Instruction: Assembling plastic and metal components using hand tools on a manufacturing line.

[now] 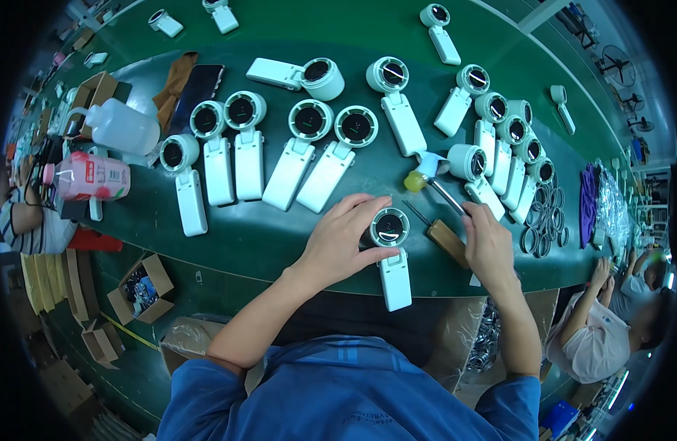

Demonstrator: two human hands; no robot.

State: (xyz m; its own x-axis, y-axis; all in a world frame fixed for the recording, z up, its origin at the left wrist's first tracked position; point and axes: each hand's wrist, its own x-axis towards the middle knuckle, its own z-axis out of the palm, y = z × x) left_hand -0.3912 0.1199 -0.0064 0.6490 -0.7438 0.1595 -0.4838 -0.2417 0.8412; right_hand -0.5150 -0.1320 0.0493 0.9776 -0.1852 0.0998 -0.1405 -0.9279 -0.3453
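Near the front edge of the table, my left hand [334,241] is wrapped around the round head of a white handheld fan [396,283]. The fan has a dark round display facing up, and its handle points toward me. My right hand [490,246] grips a small hammer [449,197] by its thin shaft. The hammer's yellow end is up and left of that hand, above the table and apart from the held fan. Between the two hands lies a screwdriver [447,242] with a brown handle, close to my right fingers.
Several more white fans [327,175] lie across the green table [243,253]. Dark rings [546,224] are piled at the right, near a purple cloth [588,202]. At the left are a squeeze bottle [125,126] and a pink bottle [88,176]. Another person [592,334] sits at the right.
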